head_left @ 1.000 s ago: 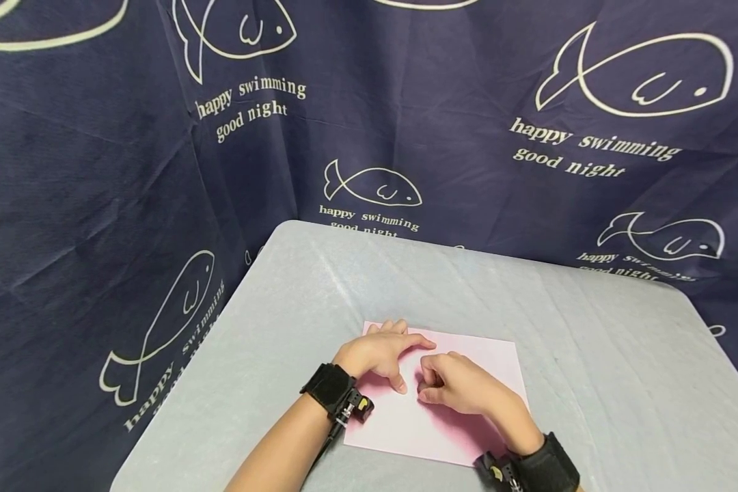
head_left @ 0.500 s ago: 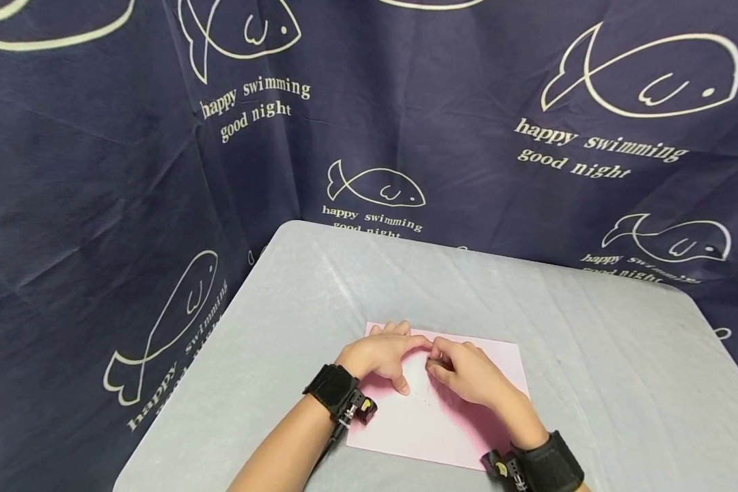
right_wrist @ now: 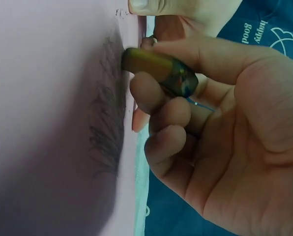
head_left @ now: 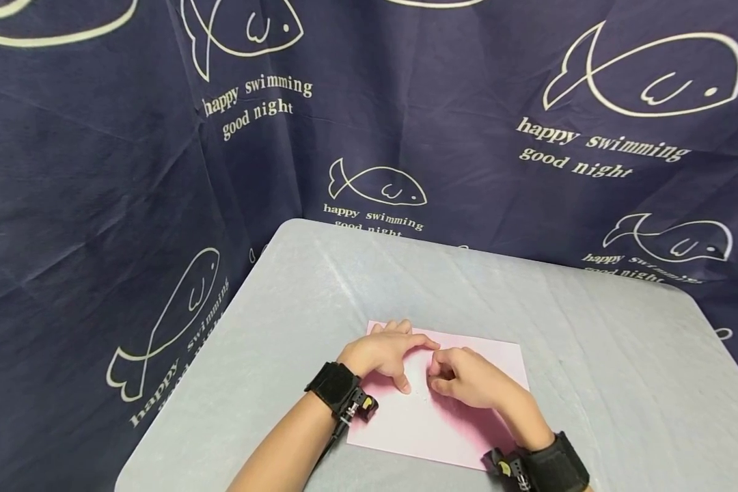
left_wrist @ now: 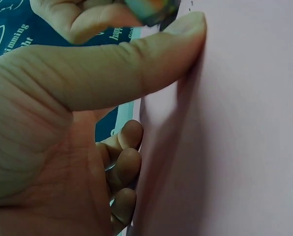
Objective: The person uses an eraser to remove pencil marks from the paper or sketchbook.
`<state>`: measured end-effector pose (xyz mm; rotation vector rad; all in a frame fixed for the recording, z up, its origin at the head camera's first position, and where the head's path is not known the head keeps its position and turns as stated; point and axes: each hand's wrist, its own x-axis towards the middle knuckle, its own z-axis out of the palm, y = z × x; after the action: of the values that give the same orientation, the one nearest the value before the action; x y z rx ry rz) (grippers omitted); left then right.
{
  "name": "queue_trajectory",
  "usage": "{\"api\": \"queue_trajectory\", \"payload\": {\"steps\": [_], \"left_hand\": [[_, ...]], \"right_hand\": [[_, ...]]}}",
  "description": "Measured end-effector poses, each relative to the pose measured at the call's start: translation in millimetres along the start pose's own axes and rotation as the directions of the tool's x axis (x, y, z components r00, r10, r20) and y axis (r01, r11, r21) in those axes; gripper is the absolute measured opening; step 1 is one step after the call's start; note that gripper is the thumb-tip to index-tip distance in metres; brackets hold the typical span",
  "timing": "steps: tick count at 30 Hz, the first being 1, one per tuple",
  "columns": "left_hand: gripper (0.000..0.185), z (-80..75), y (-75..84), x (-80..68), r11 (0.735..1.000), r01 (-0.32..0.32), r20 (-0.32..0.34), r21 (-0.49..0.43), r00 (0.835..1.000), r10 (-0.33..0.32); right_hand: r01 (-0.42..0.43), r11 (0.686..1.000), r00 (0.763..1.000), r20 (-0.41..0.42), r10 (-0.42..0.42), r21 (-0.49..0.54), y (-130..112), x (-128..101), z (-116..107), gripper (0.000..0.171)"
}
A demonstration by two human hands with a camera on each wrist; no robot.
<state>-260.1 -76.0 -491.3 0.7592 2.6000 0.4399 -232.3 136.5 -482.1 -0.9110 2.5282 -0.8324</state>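
A pink sheet of paper (head_left: 406, 437) lies on the table. My left hand (head_left: 381, 352) presses on its left part, fingers spread, thumb toward the middle. Over the middle of the sheet, my right hand (head_left: 470, 376) pinches a small eraser (right_wrist: 159, 69) between thumb and curled fingers. This eraser looks yellowish and dark with a patterned, multicoloured end, and its tip is against or very near the paper. Grey pencil scribbles (right_wrist: 104, 137) show beside it in the right wrist view. Small dark crumbs (right_wrist: 121, 13) lie close to my left thumb. In the head view the right hand hides the eraser.
The pale grey table (head_left: 320, 287) extends around the paper. A dark blue curtain (head_left: 467, 89) with fish drawings and lettering hangs behind and to the left. Black straps with small cameras (head_left: 369, 406) sit on both wrists.
My right hand has gone slightly up and right across the paper with the eraser, then a little down. Crumbs have come into sight near the left thumb. My left hand stays in place.
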Motion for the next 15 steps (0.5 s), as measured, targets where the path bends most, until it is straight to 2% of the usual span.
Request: {"api": "queue_trajectory", "payload": {"steps": [9,15], "left_hand": [[0.092,-0.8,0.8,0.2,1.0,-0.007,0.002,-0.019,1.0,0.007],[0.092,-1.0,-0.4,-0.5,1.0,0.0,0.005,-0.016,1.0,0.0]], "right_hand": [[0.009,0.993,0.99,0.14,-0.025,0.118,2.6,-5.1,-1.1,0.006],[0.025,0.993,0.987,0.155,-0.042,0.111,5.3,-3.1,-4.5,0.007]]}}
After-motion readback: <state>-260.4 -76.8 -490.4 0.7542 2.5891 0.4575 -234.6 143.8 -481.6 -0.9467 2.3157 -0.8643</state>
